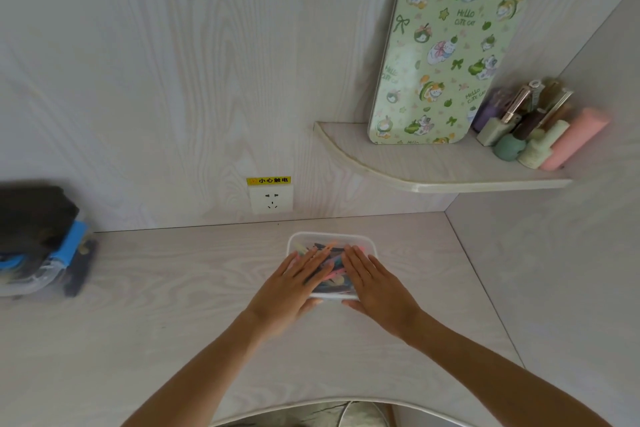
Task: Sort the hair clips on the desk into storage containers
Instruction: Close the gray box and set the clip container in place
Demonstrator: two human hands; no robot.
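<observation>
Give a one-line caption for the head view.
Both hands press flat on a clear box of hair clips.

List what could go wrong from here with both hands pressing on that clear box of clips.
1. Both hands, left hand and right hand, lie flat on the clear box; uneven pressure might leave its lid, if there is one, half seated.
2. Hair clips piled high inside could get pinched or cracked.
3. The box could slide on the smooth desk.
</observation>
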